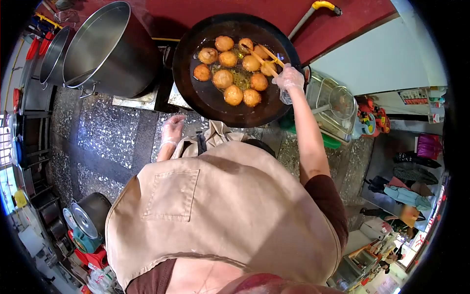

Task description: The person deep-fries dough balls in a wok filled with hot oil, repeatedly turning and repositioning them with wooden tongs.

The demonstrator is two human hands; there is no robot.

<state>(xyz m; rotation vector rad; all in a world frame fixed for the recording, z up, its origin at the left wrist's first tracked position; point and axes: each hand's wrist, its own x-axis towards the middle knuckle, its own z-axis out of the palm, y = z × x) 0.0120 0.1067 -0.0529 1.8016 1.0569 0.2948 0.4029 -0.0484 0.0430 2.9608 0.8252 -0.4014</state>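
My right hand [289,78], in a clear plastic glove, holds a pair of wooden chopsticks [270,55] over the right side of a large dark wok [196,100]. Several round golden-brown balls [227,59] sit in oil in the wok. The chopstick tips are among the balls at the upper right, beside one ball [251,62]. Also gloved, my left hand [172,130] hangs below the wok's lower left, near the apron, its fingers loosely spread with nothing visible in them.
Two large metal pots [110,54] stand left of the wok. Wire baskets [338,105] are at its right. A yellow-tipped pipe [303,22] rises behind it. A lidded pot [93,215] is at lower left, and speckled floor [103,137] lies below.
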